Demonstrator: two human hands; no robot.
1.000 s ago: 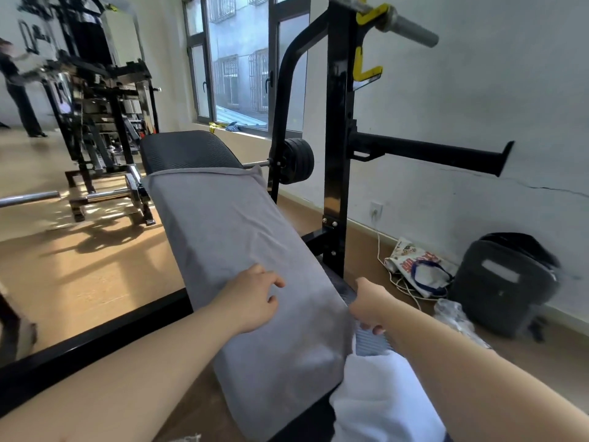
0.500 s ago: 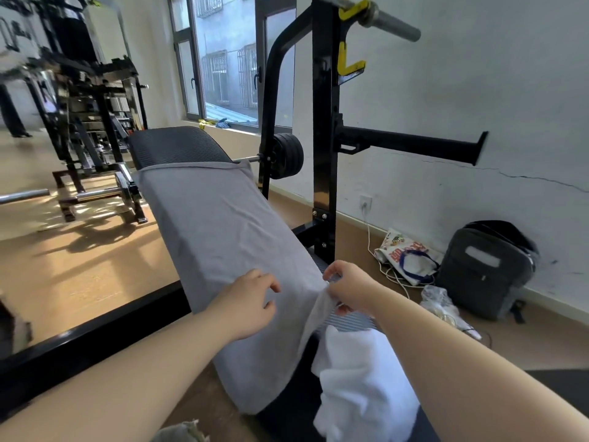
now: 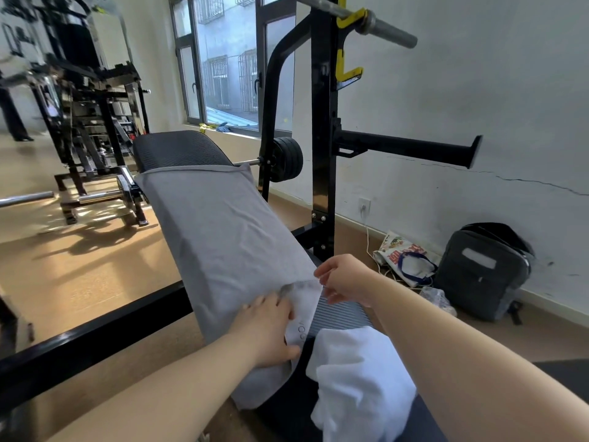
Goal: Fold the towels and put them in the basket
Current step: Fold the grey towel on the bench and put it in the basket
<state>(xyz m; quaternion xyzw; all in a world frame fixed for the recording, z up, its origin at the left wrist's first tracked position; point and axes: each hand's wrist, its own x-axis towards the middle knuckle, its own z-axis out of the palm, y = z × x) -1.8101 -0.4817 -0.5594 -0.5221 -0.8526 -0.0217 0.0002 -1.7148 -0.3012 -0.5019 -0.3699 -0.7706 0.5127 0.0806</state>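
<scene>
A smooth, thin grey towel [image 3: 220,237] lies lengthwise over the sloping bench [image 3: 178,148], a black pad with fine ribbing and a rounded far end; the cloth is rectangular, lightly creased, and its left side drapes over the pad's edge. The left hand [image 3: 267,330] lies flat on the near part of the towel, fingers straight and slightly spread, pressing the fabric to the pad. The right hand [image 3: 344,279] pinches the towel's right edge between thumb and fingertips; a flap there is turned over toward the left, showing a paler underside with a stitched hem, and it touches the left hand's fingers. A strip of bare ribbed pad shows just right of the flap. A soft, crumpled white towel [image 3: 360,384] sits in loose folds on the near end of the bench, right of the grey one. A glossy black steel rack post [image 3: 322,154] stands at the right, carrying a dull metal barbell [image 3: 382,27]. A boxy dark grey fabric backpack [image 3: 484,272] leans on the wall at the right.
</scene>
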